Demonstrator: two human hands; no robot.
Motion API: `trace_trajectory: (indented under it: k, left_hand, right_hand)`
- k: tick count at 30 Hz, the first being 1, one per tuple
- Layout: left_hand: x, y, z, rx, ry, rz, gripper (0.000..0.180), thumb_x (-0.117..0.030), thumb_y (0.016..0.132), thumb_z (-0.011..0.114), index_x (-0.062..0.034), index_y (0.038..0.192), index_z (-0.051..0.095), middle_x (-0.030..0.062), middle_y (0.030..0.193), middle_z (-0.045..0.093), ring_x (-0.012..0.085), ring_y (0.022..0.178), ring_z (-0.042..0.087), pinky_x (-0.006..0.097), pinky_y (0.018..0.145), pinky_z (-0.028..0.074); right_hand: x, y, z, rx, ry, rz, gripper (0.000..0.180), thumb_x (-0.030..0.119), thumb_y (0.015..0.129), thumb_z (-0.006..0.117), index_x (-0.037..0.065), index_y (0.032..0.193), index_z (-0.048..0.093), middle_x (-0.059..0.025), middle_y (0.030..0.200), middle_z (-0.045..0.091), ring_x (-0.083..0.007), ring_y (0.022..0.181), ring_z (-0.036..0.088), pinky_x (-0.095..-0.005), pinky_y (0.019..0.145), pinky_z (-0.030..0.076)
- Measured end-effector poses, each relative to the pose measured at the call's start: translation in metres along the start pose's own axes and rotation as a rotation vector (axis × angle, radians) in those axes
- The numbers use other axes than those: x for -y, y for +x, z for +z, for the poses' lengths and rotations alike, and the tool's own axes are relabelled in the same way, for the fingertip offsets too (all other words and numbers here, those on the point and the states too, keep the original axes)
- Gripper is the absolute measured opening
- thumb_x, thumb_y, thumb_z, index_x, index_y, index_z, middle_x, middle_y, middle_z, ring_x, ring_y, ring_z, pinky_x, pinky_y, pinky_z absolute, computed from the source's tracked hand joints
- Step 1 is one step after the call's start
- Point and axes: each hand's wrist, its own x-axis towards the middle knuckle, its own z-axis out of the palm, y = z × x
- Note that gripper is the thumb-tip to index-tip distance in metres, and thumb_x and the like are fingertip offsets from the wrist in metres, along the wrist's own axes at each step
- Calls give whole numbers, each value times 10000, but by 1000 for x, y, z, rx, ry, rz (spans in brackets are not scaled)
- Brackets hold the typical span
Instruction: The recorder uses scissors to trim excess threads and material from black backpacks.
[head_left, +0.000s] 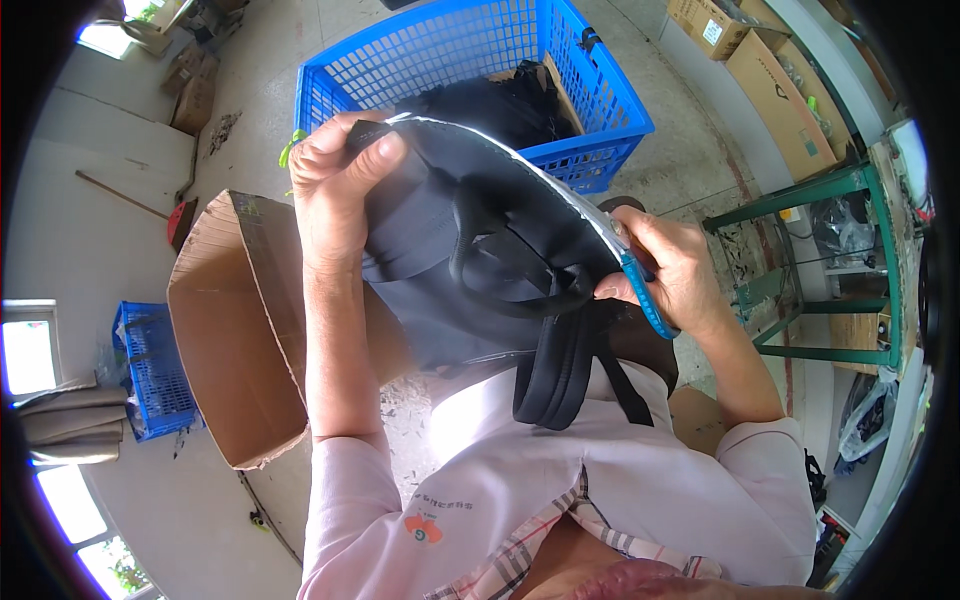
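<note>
A black fabric bag (410, 290) with a white strip along its upper edge is stretched between my two hands, in front of my chest. My left hand (340, 175) pinches its upper left corner, thumb on top. At the other end of the white edge, my right hand (670, 255) is closed on the bag's right corner. A narrow blue curved tool (645, 295), its tip hidden, also sits in the right hand, against the fingers. Black straps (555, 370) hang from the bag over my lap, and one loop lies across its front.
Ahead stands a blue plastic crate (610, 110) holding black fabric pieces (500, 100). An open cardboard box (225, 340) is on the left, with a smaller blue crate (155, 370) beyond it. A green metal frame (800, 200) and cartons (775, 105) line the right.
</note>
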Motion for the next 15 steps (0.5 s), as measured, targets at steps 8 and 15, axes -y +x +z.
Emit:
trace_trajectory:
  k: [8,15]
  left_hand:
    - [-1,0,-1,14,25,-15,185,-58,673,709,-31,847,652,2,737,626,79,671,543,210,676,428]
    - [-12,8,45,252,403,58,192,-123,723,683,-11,863,615,18,761,608,89,713,548,225,673,435]
  right_hand:
    - [-3,3,-2,31,47,50,540,323,602,777,-10,956,542,-43,648,489,-110,504,438,-231,491,391]
    - [7,27,3,-13,380,84,502,214,697,734,-23,1078,509,-27,794,573,-66,704,492,-217,649,416]
